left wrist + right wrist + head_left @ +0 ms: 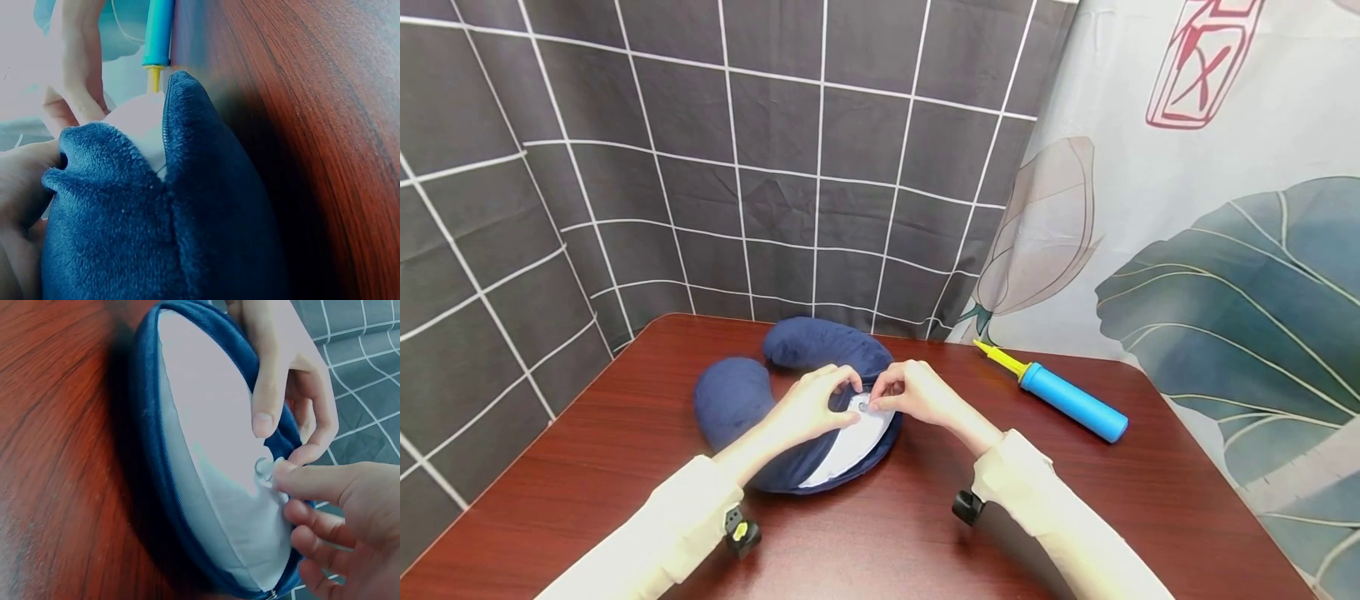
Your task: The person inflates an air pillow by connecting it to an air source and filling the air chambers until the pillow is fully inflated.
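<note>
A navy plush U-shaped neck pillow (pixel 733 396) lies on the table, its zipped cover open along the curved outer side. Inside shows a white inner cushion (pixel 212 419) with a small clear air valve (pixel 264 469). My left hand (pixel 808 404) grips the pillow near the valve, thumb over the white cushion and fingers curled at the navy fabric. At the valve, my right hand (pixel 921 393) pinches with thumb and index finger, the other fingers curled beside it. The left wrist view shows the cover's zipper edge (pixel 166 134) parted around the white cushion.
A blue hand pump (pixel 1075 402) with a yellow nozzle (pixel 1000 358) lies to the right on the reddish-brown wooden table (pixel 880 542). Behind the table hangs a dark grid-patterned cloth (pixel 775 167), beside a white curtain (pixel 1135 208) with lotus prints.
</note>
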Demonstrator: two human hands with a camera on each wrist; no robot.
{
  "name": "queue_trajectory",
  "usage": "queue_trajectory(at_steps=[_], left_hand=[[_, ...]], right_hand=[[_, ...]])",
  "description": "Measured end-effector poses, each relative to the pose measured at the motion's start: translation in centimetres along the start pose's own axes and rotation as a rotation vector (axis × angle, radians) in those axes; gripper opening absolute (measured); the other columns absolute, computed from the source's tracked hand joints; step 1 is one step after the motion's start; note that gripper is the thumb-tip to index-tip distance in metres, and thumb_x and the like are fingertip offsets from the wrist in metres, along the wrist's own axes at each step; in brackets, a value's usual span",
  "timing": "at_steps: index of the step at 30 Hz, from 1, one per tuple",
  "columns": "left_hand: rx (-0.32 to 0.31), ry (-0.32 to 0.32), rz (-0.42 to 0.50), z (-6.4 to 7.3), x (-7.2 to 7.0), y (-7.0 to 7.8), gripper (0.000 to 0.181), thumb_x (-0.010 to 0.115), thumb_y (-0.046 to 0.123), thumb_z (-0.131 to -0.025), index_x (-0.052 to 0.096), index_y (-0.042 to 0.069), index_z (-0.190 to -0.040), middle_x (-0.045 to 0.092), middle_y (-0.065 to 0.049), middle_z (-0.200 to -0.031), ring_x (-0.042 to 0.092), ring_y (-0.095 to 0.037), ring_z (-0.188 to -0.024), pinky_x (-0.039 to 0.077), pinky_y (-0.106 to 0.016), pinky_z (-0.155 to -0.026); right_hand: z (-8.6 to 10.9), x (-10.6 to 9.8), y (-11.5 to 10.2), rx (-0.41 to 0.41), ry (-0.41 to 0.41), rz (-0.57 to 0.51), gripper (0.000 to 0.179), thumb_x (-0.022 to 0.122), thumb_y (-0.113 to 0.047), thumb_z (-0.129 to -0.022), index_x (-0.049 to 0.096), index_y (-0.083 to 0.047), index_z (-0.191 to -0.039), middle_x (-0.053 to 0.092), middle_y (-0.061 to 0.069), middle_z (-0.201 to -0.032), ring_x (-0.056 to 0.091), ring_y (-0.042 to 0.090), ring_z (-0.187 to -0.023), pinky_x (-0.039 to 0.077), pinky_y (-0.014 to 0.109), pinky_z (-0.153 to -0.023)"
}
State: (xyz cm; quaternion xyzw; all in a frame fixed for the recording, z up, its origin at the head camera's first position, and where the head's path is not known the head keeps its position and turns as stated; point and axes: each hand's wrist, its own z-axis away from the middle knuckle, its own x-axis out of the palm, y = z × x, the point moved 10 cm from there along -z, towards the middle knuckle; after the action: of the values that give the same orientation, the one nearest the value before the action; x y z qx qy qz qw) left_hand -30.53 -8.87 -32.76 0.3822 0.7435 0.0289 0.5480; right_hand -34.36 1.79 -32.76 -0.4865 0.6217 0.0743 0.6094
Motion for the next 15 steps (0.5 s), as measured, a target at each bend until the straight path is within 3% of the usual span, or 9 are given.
queue_trajectory(at_steps=[7, 15], left_hand=[[-0.007, -0.006, 0.007, 0.04, -0.07, 0.03, 0.032, 0.082, 0.02, -0.077, 0.062, 0.015, -0.102, 0.062, -0.003, -0.093, 0.059, -0.016, -0.088, 0.049, -0.03, -0.075], [-0.027, -0.016, -0.003, 0.12, 0.08, 0.01, 0.034, 0.083, 0.022, -0.076, 0.061, 0.015, -0.1, 0.063, -0.003, -0.095, 0.059, -0.017, -0.088, 0.049, -0.032, -0.076]], right_hand=[[-0.5, 0.18, 0.26, 0.089, -0.038, -0.016, 0.006, 0.082, -0.02, -0.08, 0.079, -0.015, -0.081, 0.071, 0.0, -0.079, 0.055, 0.003, -0.07, 0.047, 0.016, -0.063], [-0.95, 0.98, 0.15, 0.13, -0.073, 0.015, 0.006, 0.081, -0.017, -0.079, 0.078, -0.011, -0.077, 0.067, 0.001, -0.073, 0.049, 0.005, -0.067, 0.04, 0.016, -0.06]])
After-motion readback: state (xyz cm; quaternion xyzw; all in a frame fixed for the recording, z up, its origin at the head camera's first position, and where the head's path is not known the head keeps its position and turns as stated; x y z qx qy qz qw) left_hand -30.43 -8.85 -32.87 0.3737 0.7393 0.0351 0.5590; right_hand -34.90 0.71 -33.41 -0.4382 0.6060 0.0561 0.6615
